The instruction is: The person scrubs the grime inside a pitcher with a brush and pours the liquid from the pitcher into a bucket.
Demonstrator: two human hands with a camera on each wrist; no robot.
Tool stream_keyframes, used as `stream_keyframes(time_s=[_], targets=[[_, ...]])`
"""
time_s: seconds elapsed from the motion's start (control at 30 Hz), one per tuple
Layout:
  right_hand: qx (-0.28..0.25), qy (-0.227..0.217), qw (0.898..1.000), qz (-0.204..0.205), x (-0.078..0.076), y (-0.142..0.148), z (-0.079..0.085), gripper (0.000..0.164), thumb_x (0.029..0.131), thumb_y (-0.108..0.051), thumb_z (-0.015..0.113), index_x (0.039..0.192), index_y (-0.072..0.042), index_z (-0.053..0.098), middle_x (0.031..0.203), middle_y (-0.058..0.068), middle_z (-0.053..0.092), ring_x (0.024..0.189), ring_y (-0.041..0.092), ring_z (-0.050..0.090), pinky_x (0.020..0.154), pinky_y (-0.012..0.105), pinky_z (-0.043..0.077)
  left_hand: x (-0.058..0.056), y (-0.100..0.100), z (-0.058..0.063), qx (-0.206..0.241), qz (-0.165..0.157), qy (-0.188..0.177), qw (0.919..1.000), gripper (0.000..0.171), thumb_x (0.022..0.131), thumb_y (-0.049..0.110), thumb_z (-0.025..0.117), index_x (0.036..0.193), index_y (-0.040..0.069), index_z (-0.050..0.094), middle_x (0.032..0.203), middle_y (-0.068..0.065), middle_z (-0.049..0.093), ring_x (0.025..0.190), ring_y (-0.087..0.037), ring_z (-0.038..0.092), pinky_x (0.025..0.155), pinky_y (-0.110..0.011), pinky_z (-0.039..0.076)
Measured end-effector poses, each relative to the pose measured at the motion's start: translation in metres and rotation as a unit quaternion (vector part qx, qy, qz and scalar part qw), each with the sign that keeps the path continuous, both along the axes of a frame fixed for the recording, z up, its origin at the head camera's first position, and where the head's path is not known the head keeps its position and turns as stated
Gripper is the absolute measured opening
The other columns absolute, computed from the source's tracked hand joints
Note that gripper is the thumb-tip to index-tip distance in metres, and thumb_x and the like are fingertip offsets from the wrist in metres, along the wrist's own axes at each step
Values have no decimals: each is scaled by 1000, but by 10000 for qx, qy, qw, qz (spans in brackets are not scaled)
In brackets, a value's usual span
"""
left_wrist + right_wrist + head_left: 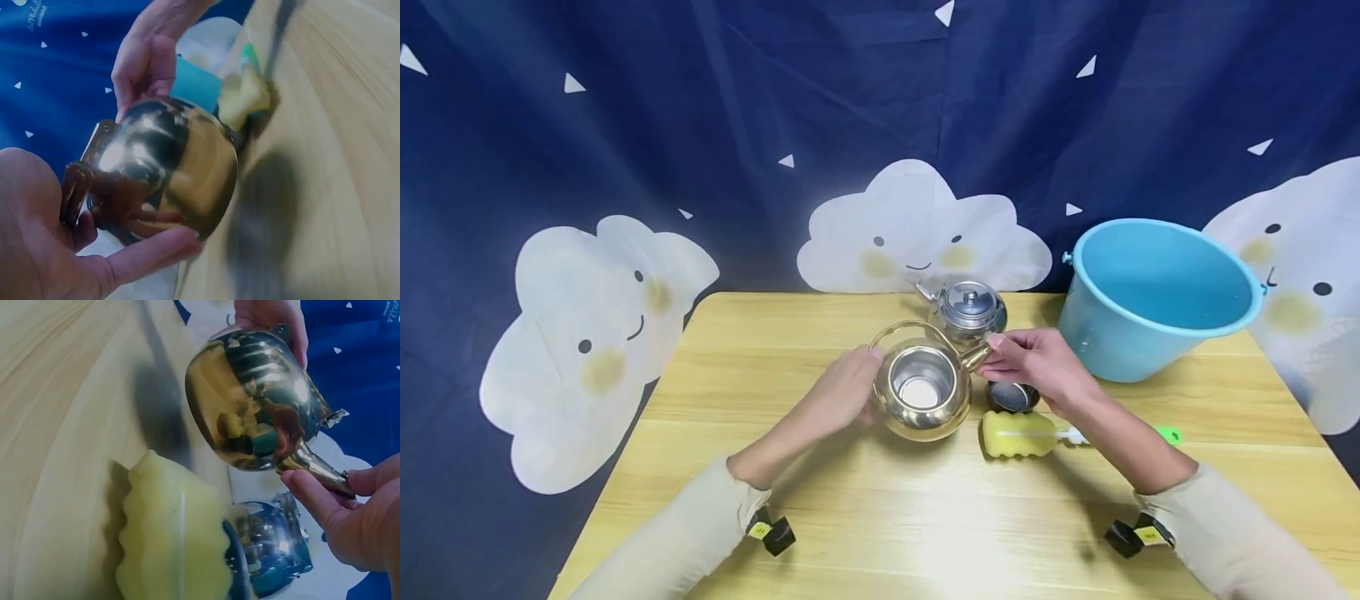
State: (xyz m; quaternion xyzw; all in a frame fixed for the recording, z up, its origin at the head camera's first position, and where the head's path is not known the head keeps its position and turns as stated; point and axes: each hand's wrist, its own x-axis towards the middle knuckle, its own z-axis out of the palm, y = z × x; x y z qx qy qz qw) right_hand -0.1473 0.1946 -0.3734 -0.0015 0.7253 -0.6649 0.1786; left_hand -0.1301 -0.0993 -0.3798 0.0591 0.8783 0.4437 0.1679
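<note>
Gold teapot held above the worktop between your two hands

Head view: Your worktop (850, 517) carries a silver kettle (973, 318) just behind the gold teapot (925, 422), with a dark round piece (1013, 399) partly under your right hand (1036, 364). A yellow sponge brush (1018, 435) lies nearer you; your right forearm hides part of its handle. Blue bucket (1101, 337) at back right, dark blue curtain (700, 125) behind. The teapot's open mouth faces up; its spout (976, 357) points right and slightly away, the long axis running from your left hand (844, 389) to the spout tip.

Left wrist view: Your left grip holds the teapot's side by the handle lug (76, 187), one finger stretched along the belly. Brush and bucket show beyond.

Right wrist view: Your right grip pinches the spout near its tip, thumb against fingers. The sponge fills the foreground, partly covering the dark piece; the teapot's shadow falls apart on the worktop.
</note>
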Motion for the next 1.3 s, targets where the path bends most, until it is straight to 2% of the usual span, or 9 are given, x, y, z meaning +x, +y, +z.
stream_keyframes(time_s=[0.17,0.37,0.53,0.63,0.73,0.87,1.0,1.2,1.3], targets=[[-8,81,9999,-149,0,8,11,42,109,-13,51,134,22,51,104,16,78,91,15,79,89,31,62,-4,8,8,704,239,-347,9966,47,111,49,34,117,6,51,113,-19,63,78,-25,73,72,-37,66],[-140,240,9992,-284,-2,19,24,38,109,-11,51,129,21,52,94,4,79,90,12,78,89,29,62,-9,21,18,1501,498,-555,9859,47,109,44,46,135,4,51,131,-18,62,82,-28,72,78,-39,65],[-559,291,9968,-497,-3,34,35,23,108,-13,54,115,7,63,90,3,80,89,14,79,87,29,62,-12,33,29,2054,259,-817,9749,45,110,38,47,141,7,57,134,-19,64,95,-28,73,88,-39,64],[-867,306,9939,-613,-2,43,41,16,106,-14,57,106,-4,70,90,4,80,87,15,79,85,28,63,-14,40,36,2317,98,-989,9677,46,110,38,47,149,14,53,140,-19,62,109,-30,71,93,-41,63],[-1061,386,9913,-678,-1,51,46,15,105,-15,59,103,-9,72,90,6,81,87,16,80,84,29,63,-18,46,41,2541,-12,-1100,9609,49,109,40,48,155,21,47,152,-12,54,122,-32,65,96,-43,61],[-1174,499,9884,-829,0,62,55,15,103,-17,63,100,-7,75,92,7,81,86,18,80,82,30,63,-25,53,46,2820,-110,-1222,9515,54,108,41,50,159,25,40,161,-7,45,125,-36,63,100,-46,60],[-1336,603,9846,-952,-1,71,63,14,101,-16,67,100,-6,77,92,8,81,86,20,80,82,32,64,-33,62,51,3106,-162,-1351,9408,56,108,42,51,158,20,40,161,-8,42,120,-44,66,99,-52,59],[-1703,873,9751,-1123,-3,88,72,15,100,-11,66,103,-5,80,95,10,81,88,20,80,82,33,64,-46,79,63,3403,-309,-1223,9318,55,106,38,55,153,11,45,150,-16,53,120,-42,66,91,-46,63],[-2159,914,9659,-1101,-5,100,76,18,101,-3,62,105,0,79,96,14,81,89,24,80,82,35,64,-52,88,71,3531,-365,-1184,9274,56,104,33,59,153,7,46,145,-19,56,120,-40,67,90,-45,63]])
